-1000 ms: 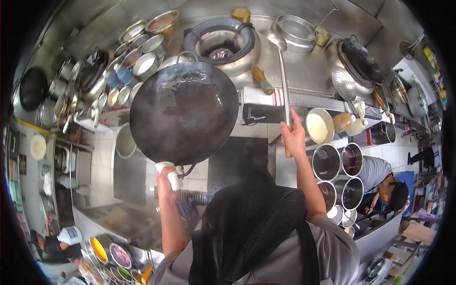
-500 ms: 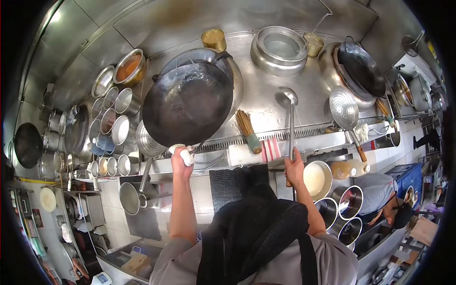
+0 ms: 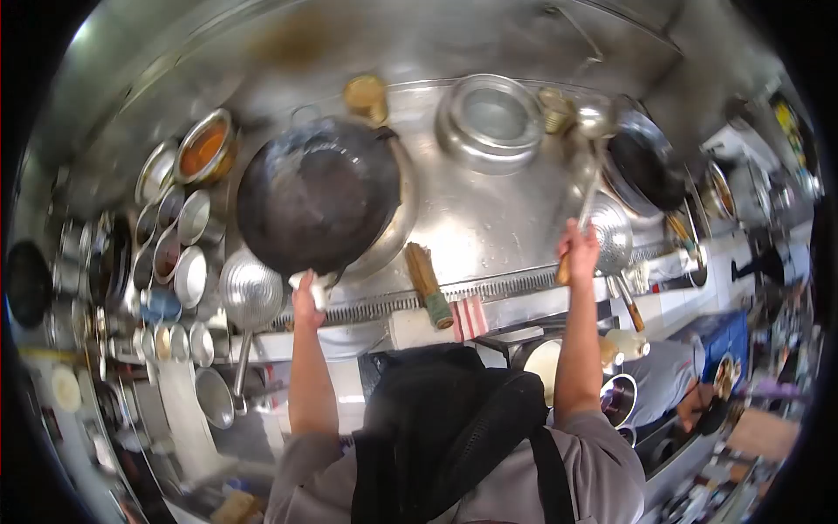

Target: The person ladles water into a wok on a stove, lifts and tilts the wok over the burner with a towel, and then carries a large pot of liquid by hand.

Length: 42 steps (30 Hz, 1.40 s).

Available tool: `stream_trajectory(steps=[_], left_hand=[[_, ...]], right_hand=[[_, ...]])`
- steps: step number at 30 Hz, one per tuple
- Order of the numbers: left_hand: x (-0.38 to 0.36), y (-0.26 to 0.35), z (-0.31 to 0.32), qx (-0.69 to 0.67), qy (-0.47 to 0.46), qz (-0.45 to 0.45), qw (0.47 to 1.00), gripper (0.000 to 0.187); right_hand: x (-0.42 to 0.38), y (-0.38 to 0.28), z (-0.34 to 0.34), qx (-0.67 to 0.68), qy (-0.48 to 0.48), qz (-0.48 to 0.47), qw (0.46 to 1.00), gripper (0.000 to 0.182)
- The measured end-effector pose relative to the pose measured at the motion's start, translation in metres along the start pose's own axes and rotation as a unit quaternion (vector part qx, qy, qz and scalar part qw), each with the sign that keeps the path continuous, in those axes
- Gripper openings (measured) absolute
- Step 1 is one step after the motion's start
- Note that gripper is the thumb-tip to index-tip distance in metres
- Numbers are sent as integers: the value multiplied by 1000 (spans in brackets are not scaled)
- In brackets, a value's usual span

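My left hand (image 3: pixel 307 299) is closed round a white cloth (image 3: pixel 319 288) at the near rim of a large dark wok (image 3: pixel 319 196), which rests on the left burner. Further right, my right hand (image 3: pixel 578 249) grips the wooden-ended handle of a ladle (image 3: pixel 595 117). The ladle's bowl is raised near the back right, between a ribbed tin (image 3: pixel 556 110) and the right wok (image 3: pixel 644 166). Behind my right hand lies a perforated strainer (image 3: pixel 611 231), partly hidden by hand and handle.
A bamboo brush (image 3: pixel 422 271) and a striped towel (image 3: pixel 469 319) lie at the front edge. A round metal pot (image 3: pixel 491 122) stands at the back. Bowls and a strainer (image 3: pixel 250 290) are on the left. A person (image 3: pixel 655 380) bends at the lower right.
My right hand has lifted the ladle from the middle of the steel top and carried it forward and to the right. My left hand stays at the wok's rim. The camera view has shifted.
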State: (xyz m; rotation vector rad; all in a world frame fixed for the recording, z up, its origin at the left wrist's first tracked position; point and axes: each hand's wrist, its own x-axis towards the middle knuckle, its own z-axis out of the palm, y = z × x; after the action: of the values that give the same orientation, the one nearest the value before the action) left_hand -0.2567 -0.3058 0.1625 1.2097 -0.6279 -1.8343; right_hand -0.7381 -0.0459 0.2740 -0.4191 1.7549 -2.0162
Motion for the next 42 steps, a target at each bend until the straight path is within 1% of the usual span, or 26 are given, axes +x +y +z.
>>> stream_trajectory(steps=[1, 3, 4, 6, 7, 8, 9, 11, 12, 13, 15, 18, 21, 22, 23, 24, 25, 26, 28, 29, 30, 31, 34, 36, 39, 42], left_hand=[[-10, 10, 5, 8, 25, -18, 999, 36], [8, -2, -26, 98, 63, 56, 992, 49], [2, -1, -36, 67, 79, 67, 992, 50], [-7, 0, -60, 14, 132, 109, 985, 51], [-13, -4, -78, -11, 172, 137, 975, 51], [-36, 5, -87, -29, 136, 143, 980, 50], [-55, 9, -99, -31, 172, 140, 975, 49], [-86, 11, -122, -28, 238, 124, 963, 48], [-100, 10, -141, -24, 179, 148, 972, 49], [-108, 5, -154, -18, 229, 127, 965, 40], [-129, 0, -173, -33, 219, 133, 966, 49], [-142, -8, -183, 16, 259, 114, 959, 57], [-122, -32, -219, 162, 245, 141, 945, 68], [-118, -29, -222, 192, 244, 99, 945, 78], [-120, -21, -208, 196, 243, 124, 942, 64], [-119, -17, -204, 224, 225, 154, 936, 64], [-97, -35, -229, 258, 212, 155, 930, 65], [-103, -12, -215, 287, 167, 116, 936, 66], [-96, 1, -206, 251, 104, 129, 954, 61], [-88, 4, -207, 241, 80, 108, 961, 59], [-77, 3, -214, 263, 47, 113, 957, 59], [-72, 4, -214, 289, 55, 114, 949, 62], [-58, 1, -211, 394, 166, 179, 886, 66], [-47, -9, -215, 485, 223, 237, 812, 67], [-52, -16, -211, 431, 252, 208, 842, 66], [-63, -25, -203, 426, 278, 242, 826, 66]], right_hand=[[22, 2, -6, -20, 7, -18, 1000, 13], [61, -16, -10, 49, -19, -40, 998, 15], [69, -33, -3, 50, -46, -83, 994, 15], [82, -59, 6, 27, -43, -20, 999, 13], [84, -63, 10, 6, -60, -26, 998, 13], [91, -63, 9, -12, -88, -29, 996, 12], [91, -65, 14, -24, -105, -27, 994, 12], [85, -63, 31, -66, -116, -32, 991, 18], [86, -58, 39, -80, -125, -33, 988, 22], [87, -54, 47, -94, -131, -35, 986, 26], [88, -48, 61, -109, -149, -46, 982, 36], [84, -43, 77, -159, -169, -69, 970, 50], [71, -19, 76, -248, -181, -118, 944, 59], [50, -8, 80, -278, -183, -141, 933, 58], [28, 3, 87, -306, -189, -165, 918, 58], [5, 17, 90, -309, -191, -165, 917, 58], [-23, 30, 93, -314, -195, -164, 915, 59], [-56, 39, 99, -328, -195, -151, 912, 59], [-104, 60, 94, -363, -198, -134, 900, 60], [-118, 76, 84, -385, -201, -130, 892, 60], [-125, 96, 73, -405, -208, -194, 869, 61], [-130, 113, 64, -421, -211, -259, 843, 62], [-150, 133, 43, -487, -245, -149, 825, 62], [-162, 153, 31, -507, -250, -148, 812, 62], [-178, 152, 30, -518, -254, -10, 817, 55], [-176, 147, 36, -534, -297, 20, 791, 53]])
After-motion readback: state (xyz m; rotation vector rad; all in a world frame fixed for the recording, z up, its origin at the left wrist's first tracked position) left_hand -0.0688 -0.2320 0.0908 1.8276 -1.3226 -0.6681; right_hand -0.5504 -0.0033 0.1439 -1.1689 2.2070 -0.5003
